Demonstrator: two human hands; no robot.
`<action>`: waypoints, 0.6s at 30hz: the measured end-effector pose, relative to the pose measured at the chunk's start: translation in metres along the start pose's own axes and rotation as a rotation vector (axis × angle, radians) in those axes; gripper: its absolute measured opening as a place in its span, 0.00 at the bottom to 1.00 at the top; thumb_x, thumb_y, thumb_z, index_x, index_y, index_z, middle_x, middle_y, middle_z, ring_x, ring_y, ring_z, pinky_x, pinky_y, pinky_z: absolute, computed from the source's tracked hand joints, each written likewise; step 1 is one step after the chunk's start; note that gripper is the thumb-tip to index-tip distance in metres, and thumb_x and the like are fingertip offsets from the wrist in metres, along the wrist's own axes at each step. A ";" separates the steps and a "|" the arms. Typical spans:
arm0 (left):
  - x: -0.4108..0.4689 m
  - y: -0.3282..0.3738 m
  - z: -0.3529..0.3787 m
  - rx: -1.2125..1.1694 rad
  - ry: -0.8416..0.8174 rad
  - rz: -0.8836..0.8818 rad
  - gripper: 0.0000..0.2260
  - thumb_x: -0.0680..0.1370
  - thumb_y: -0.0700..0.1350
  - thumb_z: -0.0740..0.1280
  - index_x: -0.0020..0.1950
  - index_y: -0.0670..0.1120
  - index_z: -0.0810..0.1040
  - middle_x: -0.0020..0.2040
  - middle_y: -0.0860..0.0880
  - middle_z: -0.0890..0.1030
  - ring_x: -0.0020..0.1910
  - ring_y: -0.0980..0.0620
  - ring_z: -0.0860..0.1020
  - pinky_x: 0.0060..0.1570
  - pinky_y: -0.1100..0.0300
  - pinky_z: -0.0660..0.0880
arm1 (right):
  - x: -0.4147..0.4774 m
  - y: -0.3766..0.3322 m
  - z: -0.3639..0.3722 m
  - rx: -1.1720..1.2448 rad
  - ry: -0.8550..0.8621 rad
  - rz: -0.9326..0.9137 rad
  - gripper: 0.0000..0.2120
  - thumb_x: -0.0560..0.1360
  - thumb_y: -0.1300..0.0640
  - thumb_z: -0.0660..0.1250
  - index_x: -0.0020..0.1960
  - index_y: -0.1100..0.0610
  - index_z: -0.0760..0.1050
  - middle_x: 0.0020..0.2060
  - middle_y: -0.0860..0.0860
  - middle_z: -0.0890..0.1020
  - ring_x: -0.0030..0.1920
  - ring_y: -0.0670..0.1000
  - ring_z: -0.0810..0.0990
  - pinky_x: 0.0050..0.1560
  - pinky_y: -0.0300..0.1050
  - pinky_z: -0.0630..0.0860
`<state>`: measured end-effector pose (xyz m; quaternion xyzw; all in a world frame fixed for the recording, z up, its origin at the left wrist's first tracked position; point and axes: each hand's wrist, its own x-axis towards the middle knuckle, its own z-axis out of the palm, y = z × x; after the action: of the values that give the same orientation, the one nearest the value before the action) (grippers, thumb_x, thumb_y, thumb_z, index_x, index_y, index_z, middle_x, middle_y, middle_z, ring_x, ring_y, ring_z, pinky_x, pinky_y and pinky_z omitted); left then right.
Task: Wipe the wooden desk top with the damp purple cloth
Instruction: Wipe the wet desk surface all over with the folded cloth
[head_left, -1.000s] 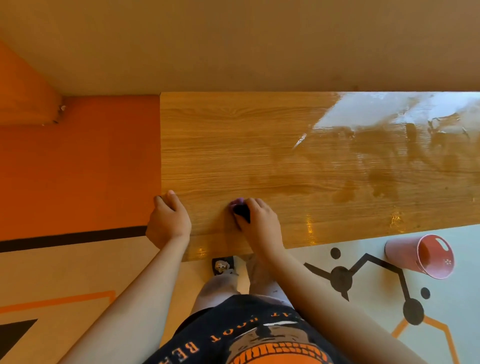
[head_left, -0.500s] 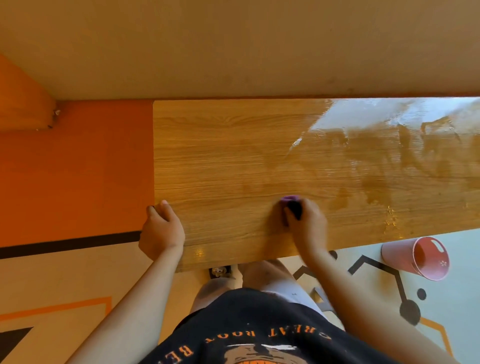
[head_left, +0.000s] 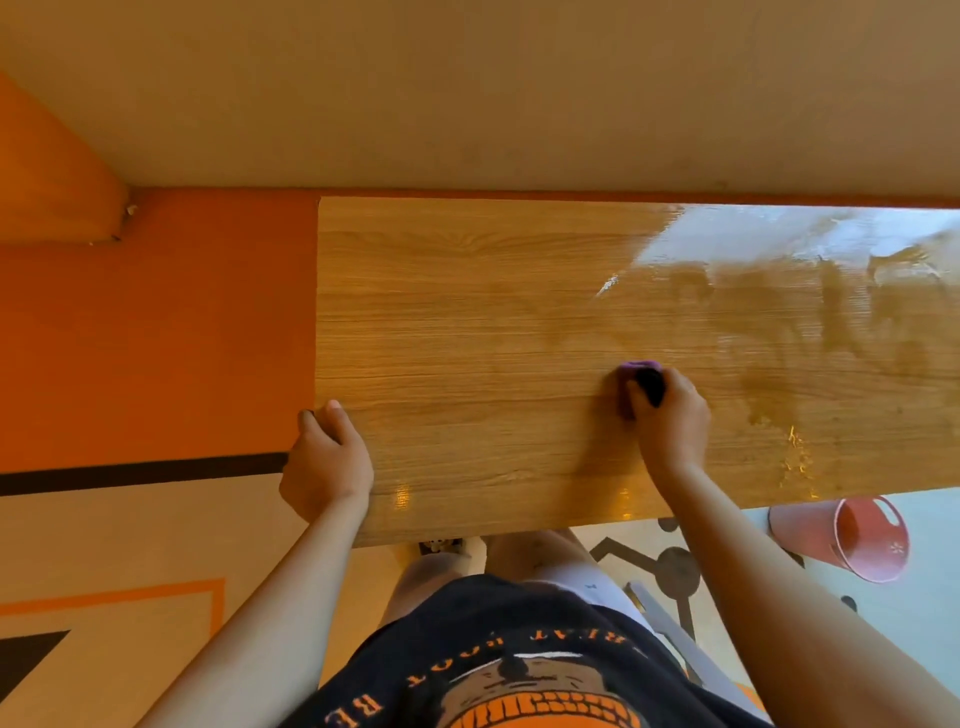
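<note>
The wooden desk top (head_left: 467, 322) runs from the centre to the right edge, with its back against the wall. Its right part shines with wet streaks. My right hand (head_left: 670, 421) presses a bunched purple cloth (head_left: 636, 370) onto the desk near the middle front; only a small purple edge and a dark part show past my fingers. My left hand (head_left: 324, 457) grips the desk's front left corner, thumb on top and fingers curled over the left edge.
A pink bucket (head_left: 852, 540) lies tilted on the floor under the desk's front right. The orange floor (head_left: 156, 338) lies to the left, with a black stripe. The beige wall (head_left: 467, 93) closes off the back. My legs stand beneath the front edge.
My right hand has slid the cloth to the right along the front of the desk. My left hand has stayed on the left corner.
</note>
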<state>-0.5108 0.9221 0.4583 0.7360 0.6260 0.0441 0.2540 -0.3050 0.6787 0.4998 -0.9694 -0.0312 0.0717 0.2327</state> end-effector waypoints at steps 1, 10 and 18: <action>0.000 0.000 0.000 0.000 0.003 -0.001 0.19 0.83 0.56 0.49 0.48 0.44 0.70 0.37 0.47 0.72 0.35 0.46 0.69 0.33 0.55 0.62 | -0.001 0.002 -0.002 -0.012 0.017 0.028 0.10 0.77 0.55 0.65 0.53 0.61 0.76 0.50 0.57 0.80 0.49 0.57 0.78 0.45 0.45 0.69; -0.002 0.000 0.000 -0.036 0.010 0.012 0.17 0.83 0.56 0.50 0.44 0.46 0.68 0.36 0.47 0.73 0.32 0.49 0.69 0.29 0.59 0.57 | -0.066 -0.108 0.079 0.001 -0.267 -0.490 0.11 0.76 0.55 0.66 0.55 0.60 0.75 0.51 0.54 0.79 0.52 0.54 0.76 0.40 0.41 0.66; -0.003 0.001 0.001 -0.001 0.010 -0.017 0.18 0.83 0.57 0.50 0.46 0.46 0.69 0.38 0.48 0.73 0.35 0.48 0.70 0.34 0.56 0.62 | 0.039 -0.059 0.035 0.048 -0.053 -0.114 0.11 0.77 0.54 0.64 0.54 0.60 0.75 0.53 0.56 0.77 0.50 0.57 0.76 0.46 0.48 0.71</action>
<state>-0.5098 0.9189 0.4587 0.7304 0.6334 0.0460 0.2515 -0.2734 0.7502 0.4910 -0.9579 -0.0907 0.0845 0.2588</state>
